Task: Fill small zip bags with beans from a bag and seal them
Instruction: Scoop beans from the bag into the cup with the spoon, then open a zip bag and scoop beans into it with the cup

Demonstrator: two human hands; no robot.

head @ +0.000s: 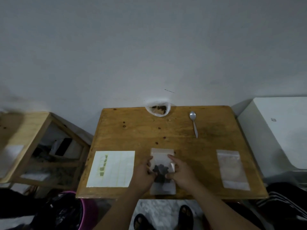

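Observation:
A small clear zip bag (pixel 162 157) with dark beans (pixel 160 170) in it lies near the front edge of the wooden table (pixel 141 130). My left hand (pixel 144 174) grips its left side and my right hand (pixel 180 172) grips its right side, fingers curled at the level of the beans. Another zip bag (pixel 163 188) lies flat under it. The open white bag of beans (pixel 157 109) stands at the table's far edge against the wall. A metal spoon (pixel 194 124) lies to its right.
A white sheet of labels (pixel 112 168) lies at the front left of the table. A stack of empty zip bags (pixel 231 169) lies at the front right. A wooden shelf (pixel 41 146) stands left, a white appliance (pixel 279 130) right, a purple bin (pixel 86 211) below.

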